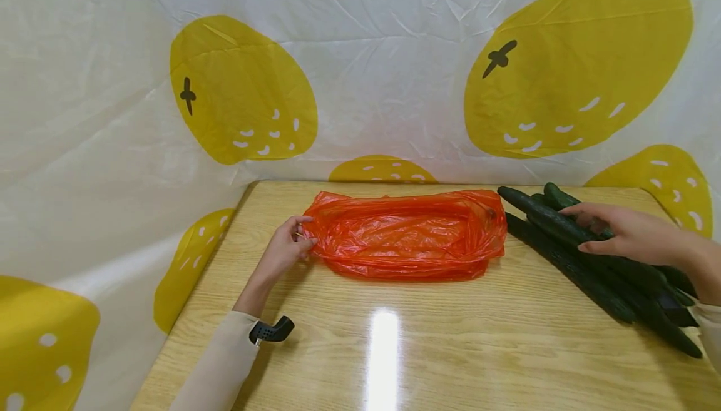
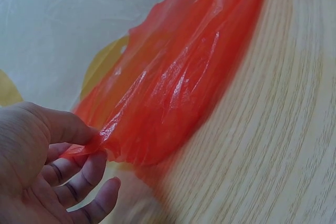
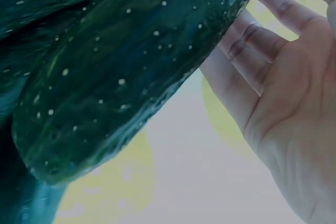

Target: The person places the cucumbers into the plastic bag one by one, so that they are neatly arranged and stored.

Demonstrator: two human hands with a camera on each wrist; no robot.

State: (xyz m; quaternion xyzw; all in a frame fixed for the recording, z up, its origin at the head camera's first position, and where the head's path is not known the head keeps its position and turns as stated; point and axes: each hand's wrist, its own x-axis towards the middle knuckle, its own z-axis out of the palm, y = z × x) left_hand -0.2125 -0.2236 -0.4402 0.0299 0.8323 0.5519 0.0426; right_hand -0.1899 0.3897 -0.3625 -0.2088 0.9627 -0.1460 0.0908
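A red plastic bag [image 1: 417,236] lies on the table with its opening spread wide and its rim crumpled. At its left end my left hand [image 1: 284,245] pinches the rim between thumb and index finger, the other fingers loosely bent, as the left wrist view shows. To the right lies a pile of long dark green cucumbers [image 1: 569,270]. My right hand [image 1: 631,233] grips an upper cucumber [image 3: 121,72], thumb on one side and fingers on the other. The fingertips are hidden behind it in the right wrist view.
The wooden table [image 1: 450,342] carries a bright light reflection in front of the bag. Behind and to the left hangs a white cloth [image 1: 388,104] printed with yellow fruit. A dark object [image 1: 678,316] is partly covered at the pile's right end.
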